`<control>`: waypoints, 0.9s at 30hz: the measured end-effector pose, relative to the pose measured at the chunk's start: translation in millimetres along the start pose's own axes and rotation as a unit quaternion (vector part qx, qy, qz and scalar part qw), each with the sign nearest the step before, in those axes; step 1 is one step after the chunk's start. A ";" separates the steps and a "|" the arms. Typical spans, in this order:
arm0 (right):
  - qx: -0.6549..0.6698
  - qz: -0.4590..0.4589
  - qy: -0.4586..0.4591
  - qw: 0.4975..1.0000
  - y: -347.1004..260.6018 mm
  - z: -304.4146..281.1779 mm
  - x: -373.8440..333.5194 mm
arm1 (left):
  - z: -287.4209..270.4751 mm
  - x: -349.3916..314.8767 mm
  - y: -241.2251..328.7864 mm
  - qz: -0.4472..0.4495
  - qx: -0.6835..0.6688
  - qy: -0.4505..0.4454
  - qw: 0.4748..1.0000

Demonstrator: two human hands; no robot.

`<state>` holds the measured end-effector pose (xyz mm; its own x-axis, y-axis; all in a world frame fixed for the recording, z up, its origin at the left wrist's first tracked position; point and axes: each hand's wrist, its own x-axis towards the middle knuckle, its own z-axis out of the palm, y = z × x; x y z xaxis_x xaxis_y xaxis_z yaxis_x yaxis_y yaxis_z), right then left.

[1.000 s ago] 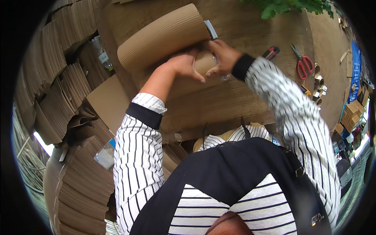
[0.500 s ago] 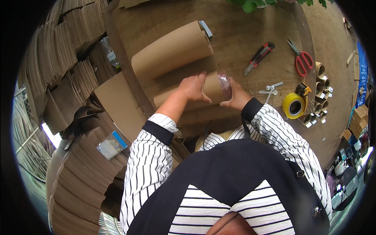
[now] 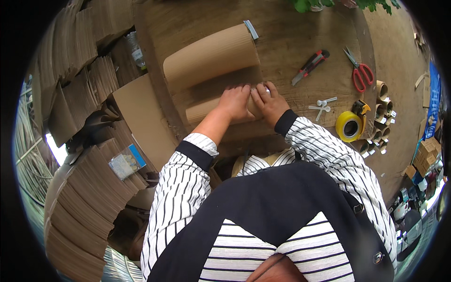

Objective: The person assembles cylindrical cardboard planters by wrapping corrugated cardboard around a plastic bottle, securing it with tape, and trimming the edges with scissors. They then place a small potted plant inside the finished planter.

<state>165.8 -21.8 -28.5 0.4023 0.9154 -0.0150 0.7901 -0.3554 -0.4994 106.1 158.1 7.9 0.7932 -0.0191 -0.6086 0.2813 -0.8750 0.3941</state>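
A slim brown cardboard roll (image 3: pixel 201 110) lies across the table's near side. My left hand (image 3: pixel 233 103) is closed around its middle, fingers over the top and thumb on the near side. Against the roll's right end, my right hand (image 3: pixel 271 104) presses with curled fingers, close beside the left. That end is hidden under the right hand. Just beyond lies a larger curled sheet of brown corrugated cardboard (image 3: pixel 211 55), with a small grey-white strip (image 3: pixel 251 29) at its right end.
To the right on the wooden table are a red-black utility knife (image 3: pixel 310 66), red-handled scissors (image 3: pixel 361 76), small white scoops (image 3: pixel 322 105) and a yellow tape roll (image 3: pixel 348 127). Several cardboard tubes (image 3: pixel 381 90) stand past the edge. Stacked flat cardboard (image 3: pixel 87 188) fills the left side.
My right hand has moved left and over the roll's right end, covering the clear-wrapped reddish piece that showed there. My left hand keeps its hold on the roll.
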 end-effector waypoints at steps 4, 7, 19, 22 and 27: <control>-0.158 0.012 0.010 0.987 -19.8 -5.7 -10.6 | 9.7 -5.2 -3.7 0.026 0.009 0.052 0.998; -0.124 0.014 0.008 0.992 -16.6 2.8 -19.4 | 6.3 0.2 -2.4 0.010 0.003 0.019 1.000; 0.005 0.078 -0.181 0.980 6.7 -36.5 47.6 | -31.4 68.5 -45.2 0.046 -0.176 -0.194 0.964; 0.011 0.097 -0.274 0.957 6.3 -55.5 73.8 | -35.6 68.4 -50.3 0.041 -0.199 -0.188 0.961; -0.009 0.078 -0.418 0.905 35.9 -50.7 133.6 | -29.1 22.0 -15.0 0.020 0.015 0.023 0.999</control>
<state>271.3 78.1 -4.6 0.0249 0.6740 -0.7383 0.7647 -0.4886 -0.4202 135.0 185.0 8.7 0.8277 -0.0322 -0.5603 0.2330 -0.8885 0.3953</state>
